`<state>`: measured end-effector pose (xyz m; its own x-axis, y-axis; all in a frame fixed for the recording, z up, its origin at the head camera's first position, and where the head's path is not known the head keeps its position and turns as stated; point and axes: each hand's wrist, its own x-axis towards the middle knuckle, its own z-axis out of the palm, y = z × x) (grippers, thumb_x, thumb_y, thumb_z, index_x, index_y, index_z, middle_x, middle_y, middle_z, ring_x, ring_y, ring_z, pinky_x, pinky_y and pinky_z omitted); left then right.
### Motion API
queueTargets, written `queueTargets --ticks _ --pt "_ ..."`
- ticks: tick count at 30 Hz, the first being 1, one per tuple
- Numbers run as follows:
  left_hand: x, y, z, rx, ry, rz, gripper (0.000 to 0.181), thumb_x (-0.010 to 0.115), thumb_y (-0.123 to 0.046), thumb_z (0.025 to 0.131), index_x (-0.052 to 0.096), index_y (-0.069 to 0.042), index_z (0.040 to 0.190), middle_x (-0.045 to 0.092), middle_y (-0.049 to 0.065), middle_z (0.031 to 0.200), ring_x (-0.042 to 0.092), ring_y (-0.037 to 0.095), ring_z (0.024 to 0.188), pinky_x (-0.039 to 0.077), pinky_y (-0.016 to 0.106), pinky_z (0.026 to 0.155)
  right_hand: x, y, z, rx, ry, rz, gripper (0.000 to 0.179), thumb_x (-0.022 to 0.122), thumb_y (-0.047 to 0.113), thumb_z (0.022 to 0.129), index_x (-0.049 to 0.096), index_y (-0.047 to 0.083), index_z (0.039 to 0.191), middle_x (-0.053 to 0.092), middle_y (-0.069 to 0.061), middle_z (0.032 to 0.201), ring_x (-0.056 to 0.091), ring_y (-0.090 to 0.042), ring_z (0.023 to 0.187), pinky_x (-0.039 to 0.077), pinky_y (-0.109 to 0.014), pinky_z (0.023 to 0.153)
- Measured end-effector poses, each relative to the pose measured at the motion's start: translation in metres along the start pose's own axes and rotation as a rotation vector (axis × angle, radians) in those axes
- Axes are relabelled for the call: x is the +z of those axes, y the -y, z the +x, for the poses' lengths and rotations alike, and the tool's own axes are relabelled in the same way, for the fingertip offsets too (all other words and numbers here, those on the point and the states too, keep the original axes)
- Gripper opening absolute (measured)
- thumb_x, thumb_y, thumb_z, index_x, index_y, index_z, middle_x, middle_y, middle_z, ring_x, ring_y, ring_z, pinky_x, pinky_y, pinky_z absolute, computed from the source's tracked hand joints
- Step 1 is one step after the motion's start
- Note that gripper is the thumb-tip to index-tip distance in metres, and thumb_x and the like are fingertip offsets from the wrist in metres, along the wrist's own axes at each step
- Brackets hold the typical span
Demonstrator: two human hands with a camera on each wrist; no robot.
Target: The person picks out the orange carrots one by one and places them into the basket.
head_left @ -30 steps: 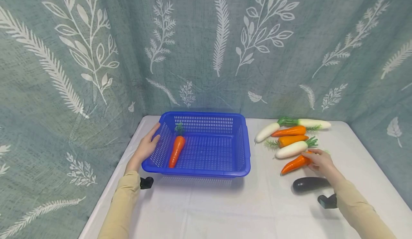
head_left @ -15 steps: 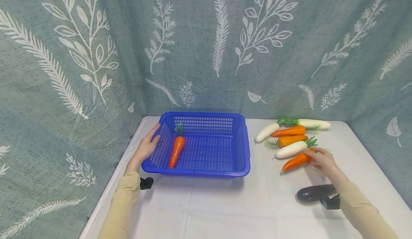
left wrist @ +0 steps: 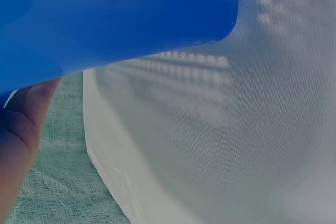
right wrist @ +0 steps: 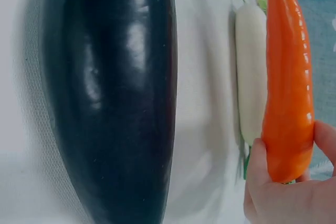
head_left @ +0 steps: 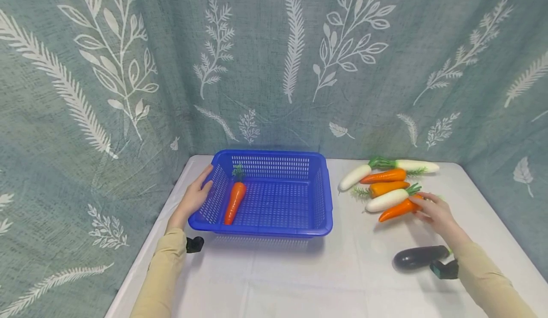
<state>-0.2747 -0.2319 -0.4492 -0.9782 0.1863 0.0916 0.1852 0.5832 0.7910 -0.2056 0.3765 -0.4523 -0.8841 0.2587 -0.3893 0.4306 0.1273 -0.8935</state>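
In the head view, my right hand (head_left: 435, 214) pinches an orange carrot (head_left: 400, 210) by its thick end, its tip toward the left. The right wrist view has this carrot (right wrist: 289, 77) between thumb and fingers. Just behind it lies a white radish (head_left: 387, 200) with green leaves. A dark eggplant (head_left: 419, 257) rests below my right hand and fills much of the right wrist view. My left hand (head_left: 194, 198) rests with straight fingers at the left rim of a blue plastic basket (head_left: 261, 231). One carrot (head_left: 235, 203) lies inside the basket.
Two more carrots, one upper (head_left: 383, 176) and one lower (head_left: 387, 188), lie behind the pinched one. Farther back are a white radish (head_left: 356, 177) and another long one (head_left: 417, 166). A patterned green curtain (head_left: 265, 70) hangs behind the white table (head_left: 299, 280).
My right hand and its carrot have moved away from me and slightly right, closer to the white radish. The eggplant has shifted toward me. My left hand and the basket stay put.
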Motion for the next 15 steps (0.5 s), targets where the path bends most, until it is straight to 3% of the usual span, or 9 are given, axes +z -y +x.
queueTargets --ticks 2,5,11,15 --pt "0.000 0.000 0.000 -0.002 0.000 -0.001 0.051 0.035 -0.009 0.106 0.021 0.001 0.154 0.016 0.021 0.159 0.014 0.042 0.145 0.014 0.054 0.118 -0.001 0.001 -0.001 -0.019 0.014 0.055 0.077 0.060 0.023 0.097 0.014 -0.007 0.152 0.044 -0.017 0.125 0.052 0.004 0.076 0.056 -0.018 0.077" --pt "0.000 0.000 0.000 -0.002 -0.001 -0.004 0.051 0.035 -0.009 0.106 0.020 0.001 0.154 0.016 0.021 0.159 0.014 0.042 0.145 0.013 0.054 0.118 -0.002 0.003 -0.002 -0.033 0.023 0.117 0.077 0.062 0.020 0.096 0.016 -0.007 0.152 0.046 -0.006 0.114 0.054 0.004 0.074 0.057 -0.020 0.079" --pt "0.001 0.000 0.000 -0.003 -0.002 0.004 0.051 0.035 -0.009 0.106 0.021 0.001 0.153 0.016 0.021 0.160 0.014 0.042 0.145 0.013 0.054 0.118 -0.003 0.009 -0.002 -0.058 0.010 0.101 0.078 0.060 0.024 0.097 0.015 -0.005 0.153 0.035 -0.019 0.135 0.052 0.003 0.079 0.056 -0.018 0.078" --pt "0.001 0.000 0.000 -0.005 -0.002 0.004 0.051 0.035 -0.009 0.106 0.020 0.001 0.153 0.016 0.021 0.160 0.014 0.042 0.145 0.013 0.054 0.118 -0.004 0.013 -0.002 -0.126 0.027 0.119 0.072 0.062 0.023 0.096 0.024 -0.004 0.150 0.042 -0.011 0.126 0.053 0.003 0.082 0.056 -0.017 0.078"
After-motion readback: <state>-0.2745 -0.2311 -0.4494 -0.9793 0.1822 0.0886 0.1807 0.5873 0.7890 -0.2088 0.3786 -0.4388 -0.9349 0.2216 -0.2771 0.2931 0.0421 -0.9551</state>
